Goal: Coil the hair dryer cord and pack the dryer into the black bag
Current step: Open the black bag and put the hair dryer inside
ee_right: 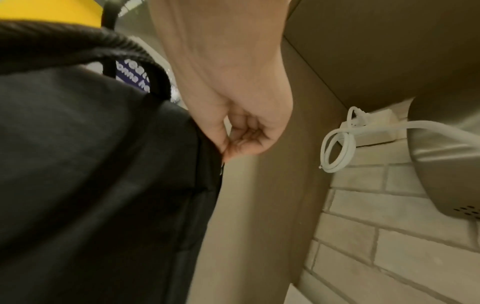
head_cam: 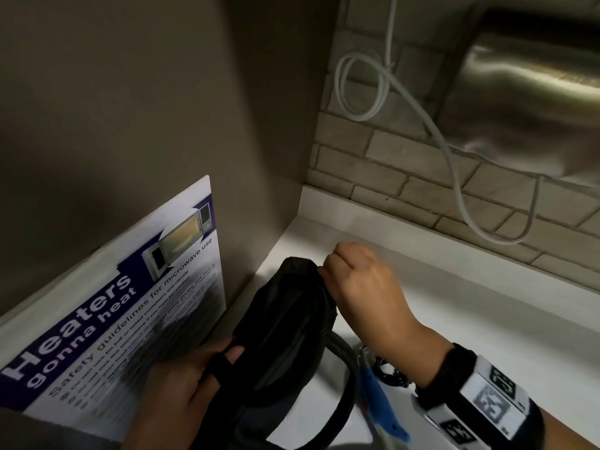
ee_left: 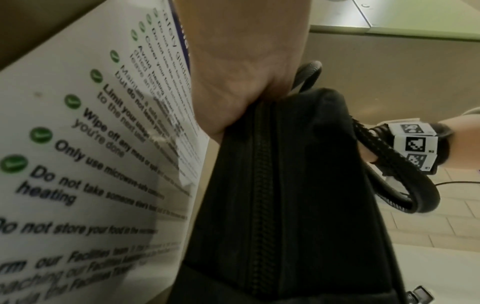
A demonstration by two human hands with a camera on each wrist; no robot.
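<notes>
The right forearm reaches in from the lower right across the white counter, wrist bent so the right hand sits knuckles-up at the far end of the black bag. Its fingers are curled tight, and in the right wrist view the thumb and fingertips pinch something small at the bag's top edge, probably the zipper pull, though blur hides it.

The left hand comes up from the bottom edge at the bag's near end. Its thumb and fingers are wrapped round a black strap on the bag; the left wrist view shows the palm pressed against the fabric beside the zipper, which looks closed along the stretch in view.

The bag lies on the counter in the corner, just beside a microwave poster that leans against the side wall. One looped carry handle hangs off its right side. The dryer and its cord cannot be seen.

A white cable loops on the brick wall behind, near a steel wall unit.
</notes>
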